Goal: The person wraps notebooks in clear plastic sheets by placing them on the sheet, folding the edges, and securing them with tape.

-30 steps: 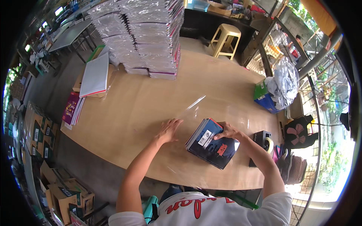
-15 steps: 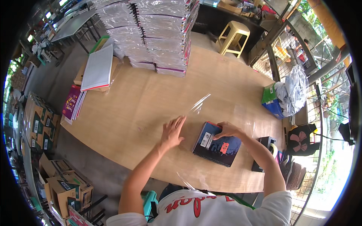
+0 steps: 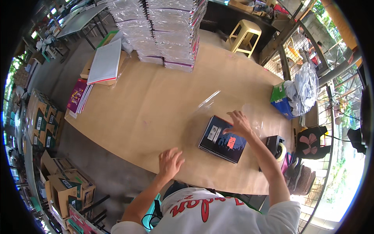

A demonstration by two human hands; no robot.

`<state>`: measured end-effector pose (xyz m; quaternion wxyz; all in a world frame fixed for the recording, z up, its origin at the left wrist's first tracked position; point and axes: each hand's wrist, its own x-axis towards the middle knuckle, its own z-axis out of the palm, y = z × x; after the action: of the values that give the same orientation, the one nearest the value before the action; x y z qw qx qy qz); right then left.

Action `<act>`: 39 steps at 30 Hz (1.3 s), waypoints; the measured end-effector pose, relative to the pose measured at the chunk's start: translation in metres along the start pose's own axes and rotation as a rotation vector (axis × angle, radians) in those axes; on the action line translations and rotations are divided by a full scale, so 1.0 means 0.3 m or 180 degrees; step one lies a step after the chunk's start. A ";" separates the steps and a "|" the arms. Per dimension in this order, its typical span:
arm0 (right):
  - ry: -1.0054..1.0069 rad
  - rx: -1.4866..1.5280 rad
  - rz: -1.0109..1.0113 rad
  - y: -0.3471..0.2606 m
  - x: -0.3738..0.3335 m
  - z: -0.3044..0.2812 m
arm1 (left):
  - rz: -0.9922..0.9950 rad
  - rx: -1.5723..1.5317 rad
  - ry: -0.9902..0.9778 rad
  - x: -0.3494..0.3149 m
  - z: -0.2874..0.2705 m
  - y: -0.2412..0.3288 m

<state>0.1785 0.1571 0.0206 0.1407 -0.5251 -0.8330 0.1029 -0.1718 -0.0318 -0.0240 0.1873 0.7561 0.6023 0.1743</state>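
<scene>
A dark blue spiral notebook (image 3: 218, 147), with an orange-red print and a white label on its cover, lies tilted on the wooden table (image 3: 156, 105). It looks thick, perhaps several stacked; I cannot tell. Over its upper right corner is my right hand (image 3: 240, 125), thumb and fingers apart, holding nothing. My left hand (image 3: 170, 163) hovers near the table's front edge, left of the notebook. Its fingers are loosely bent and apart, with nothing in them. Shiny strips of clear plastic (image 3: 209, 99) show on the table beyond the notebook.
Tall stacks of plastic-wrapped notebooks (image 3: 171, 35) stand at the back. Left lie a white notebook (image 3: 105, 62) and purple booklets (image 3: 79, 97). At right are a green and blue box (image 3: 281, 102) of plastic and a tape dispenser (image 3: 276, 146). Cardboard boxes (image 3: 70, 191) sit lower left.
My left hand has drawn back toward me, away from the plastic strips. My right hand has loosened from the notebook's top edge, and its fingers have spread.
</scene>
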 end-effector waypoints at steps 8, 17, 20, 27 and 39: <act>0.2011 0.1498 0.2446 -0.006 -0.595 0.192 | -0.0631 -0.0382 0.0749 0.287 0.168 0.075; 0.2071 0.1500 0.1784 -0.046 -0.740 0.265 | -0.2170 -0.3710 -0.0424 0.342 0.146 -0.031; 0.2015 0.1482 0.1689 -0.049 -0.717 0.259 | -0.2119 -0.3223 0.0551 0.289 0.183 -0.113; 0.1026 0.3005 0.2969 -0.007 -0.610 0.200 | -0.0401 -0.2422 -0.0007 0.398 0.304 -0.004; 0.0821 0.3983 0.3200 0.001 -0.645 0.216 | -0.1535 -0.3640 -0.0123 0.360 0.462 0.016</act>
<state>0.2358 -0.0191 -0.0648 0.4400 -0.6683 -0.2631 0.5390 -0.0770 0.0626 -0.1380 0.6077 0.3818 0.5640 0.4084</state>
